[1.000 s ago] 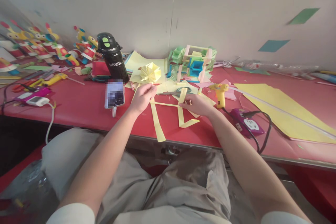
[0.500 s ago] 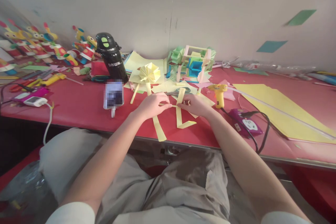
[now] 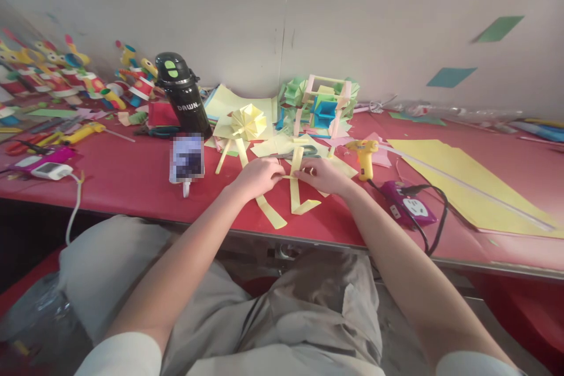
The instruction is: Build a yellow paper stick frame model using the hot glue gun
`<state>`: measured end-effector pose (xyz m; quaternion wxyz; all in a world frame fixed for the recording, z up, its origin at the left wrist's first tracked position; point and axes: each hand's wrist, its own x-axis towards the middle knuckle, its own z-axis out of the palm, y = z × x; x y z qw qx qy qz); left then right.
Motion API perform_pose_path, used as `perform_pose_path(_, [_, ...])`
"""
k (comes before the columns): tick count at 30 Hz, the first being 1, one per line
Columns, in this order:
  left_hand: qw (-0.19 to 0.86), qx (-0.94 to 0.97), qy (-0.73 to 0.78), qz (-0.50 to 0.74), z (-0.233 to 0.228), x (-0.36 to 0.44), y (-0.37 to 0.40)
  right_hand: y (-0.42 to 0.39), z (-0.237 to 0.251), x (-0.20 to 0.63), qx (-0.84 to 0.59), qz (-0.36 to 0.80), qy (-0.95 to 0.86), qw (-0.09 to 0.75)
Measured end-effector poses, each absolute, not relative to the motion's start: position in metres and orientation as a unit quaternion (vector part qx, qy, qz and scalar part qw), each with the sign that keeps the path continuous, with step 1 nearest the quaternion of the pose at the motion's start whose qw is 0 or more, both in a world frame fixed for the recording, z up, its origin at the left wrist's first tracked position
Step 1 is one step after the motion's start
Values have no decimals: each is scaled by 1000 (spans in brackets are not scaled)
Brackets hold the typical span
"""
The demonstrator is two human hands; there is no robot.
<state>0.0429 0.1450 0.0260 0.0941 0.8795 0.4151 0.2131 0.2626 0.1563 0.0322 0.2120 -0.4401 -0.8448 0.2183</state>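
Note:
Over the front middle of the red table, my left hand [image 3: 259, 178] and my right hand [image 3: 324, 175] face each other, fingertips nearly meeting. Between them both pinch a thin yellow paper strip [image 3: 288, 177]. A wider yellow paper strip, bent near its lower end [image 3: 295, 202], lies under my right fingertips. Another long yellow strip [image 3: 272, 213] passes beneath my left hand. Just behind the hands are grey-green scissors [image 3: 311, 151], partly covered by paper. A folded yellow paper ball [image 3: 249, 121] sits beyond my left hand.
A yellow glue gun [image 3: 365, 158] and purple power strip [image 3: 408, 205] are at the right, beside yellow sheets [image 3: 467, 182]. At the left stand a phone [image 3: 187, 158] and black bottle [image 3: 183, 97]. A paper frame model [image 3: 326, 107] stands behind, before a grey partition [image 3: 176, 6].
My hands have drawn slightly closer together over the thin strip. The lower end of the long strip under my left hand has swung right. The view has shifted a little.

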Motion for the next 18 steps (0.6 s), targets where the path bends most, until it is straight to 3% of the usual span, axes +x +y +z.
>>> perform_pose_path(9, [127, 875, 409, 226, 28, 43, 144, 158, 30, 263, -442, 237, -841, 203])
perform_pose_path(12, [145, 853, 402, 298, 43, 31, 141, 160, 27, 264, -458, 230, -835, 201])
perform_pose_path(16, [67, 721, 527, 446, 70, 1, 137, 161, 25, 266, -467, 223, -832, 198])
perform_pose_path(18, [62, 663, 625, 408, 76, -13, 135, 161, 25, 266, -466, 223, -833, 198])
